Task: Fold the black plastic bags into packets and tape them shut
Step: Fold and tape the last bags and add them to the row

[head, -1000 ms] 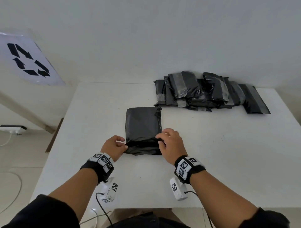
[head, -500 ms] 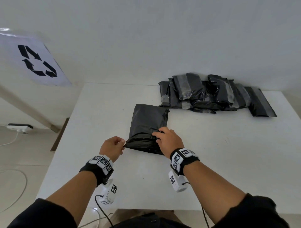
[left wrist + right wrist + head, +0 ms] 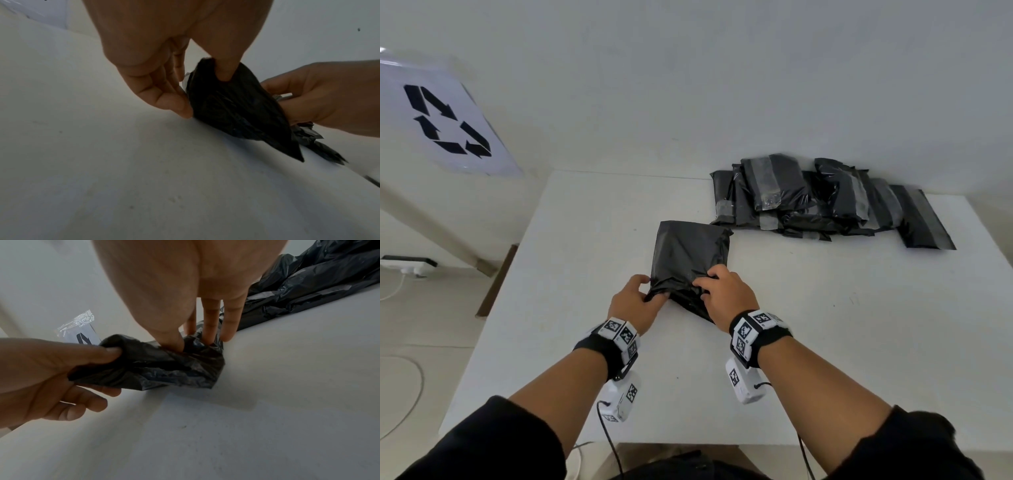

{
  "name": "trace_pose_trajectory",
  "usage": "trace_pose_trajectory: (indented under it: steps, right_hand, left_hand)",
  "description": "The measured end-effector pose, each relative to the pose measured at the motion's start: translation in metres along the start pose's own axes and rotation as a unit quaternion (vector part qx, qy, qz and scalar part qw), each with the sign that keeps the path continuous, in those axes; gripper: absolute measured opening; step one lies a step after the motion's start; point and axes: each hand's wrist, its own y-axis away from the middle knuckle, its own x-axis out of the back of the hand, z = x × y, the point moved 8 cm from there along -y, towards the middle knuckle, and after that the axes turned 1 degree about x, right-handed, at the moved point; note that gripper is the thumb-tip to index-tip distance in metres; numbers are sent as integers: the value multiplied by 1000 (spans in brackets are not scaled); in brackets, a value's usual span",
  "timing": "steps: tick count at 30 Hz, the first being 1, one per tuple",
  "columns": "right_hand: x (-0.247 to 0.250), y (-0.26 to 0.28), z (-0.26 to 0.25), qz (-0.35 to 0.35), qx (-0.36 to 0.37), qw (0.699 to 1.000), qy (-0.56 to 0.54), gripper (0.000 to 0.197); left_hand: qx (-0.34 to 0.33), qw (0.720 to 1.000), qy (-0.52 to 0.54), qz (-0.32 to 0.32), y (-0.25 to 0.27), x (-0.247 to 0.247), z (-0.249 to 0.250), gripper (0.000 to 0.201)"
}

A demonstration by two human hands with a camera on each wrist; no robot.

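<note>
Step in hand: I read this as mid-fold on one black bag (image 3: 690, 257), its near end lifted and bunched, far end flat on the table (image 3: 571, 274).
Left hand (image 3: 635, 303): thumb and fingers (image 3: 170, 100) pinching the bag's near-left corner; plastic raised off the table there.
Right hand (image 3: 726, 296): thumb dug into the crumpled near-right edge, fingers (image 3: 211, 318) reaching down behind it, so the plastic is pinched between them.
Bag position: centre of the table, just short of the finished pile, apart from it as far as I can see.
Done so far: a heap of taped packets (image 3: 822, 202) at the far right of the table, grey tape bands across them. I cannot count them exactly.
Left to do: this bag shows no tape, and I judge it needs at least one more fold before sealing.
Tape supply: no roll visible in any view, so I cannot say where it is.
Progress estimate: well along, judging by the pile against one open bag.
</note>
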Motion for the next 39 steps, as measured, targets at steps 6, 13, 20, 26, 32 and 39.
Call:
trace_pose_trajectory:
  steps: [6, 13, 20, 26, 32, 39]
  right_hand:
    - [2, 0, -1, 11, -5, 1000, 5, 32]
    - [5, 4, -23, 96, 115, 983, 104, 38]
    - [-6, -5, -29, 40, 123, 990, 60, 42]
    - [-8, -10, -26, 15, 77, 997, 26, 48]
    - [-8, 13, 31, -5, -163, 975, -152, 70]
    - [-28, 37, 53, -22, -205, 955, -214, 43]
  left_hand:
    - [-3, 1000, 15, 25, -4, 11, -6, 37]
    - [-108, 991, -56, 64, 3, 23, 9, 25]
    - [-174, 979, -92, 61, 14, 24, 8, 23]
    - [-226, 970, -91, -29, 24, 14, -1, 25]
    - [-95, 994, 60, -8, 15, 26, -14, 11]
    - [-59, 996, -2, -62, 10, 4, -11, 22]
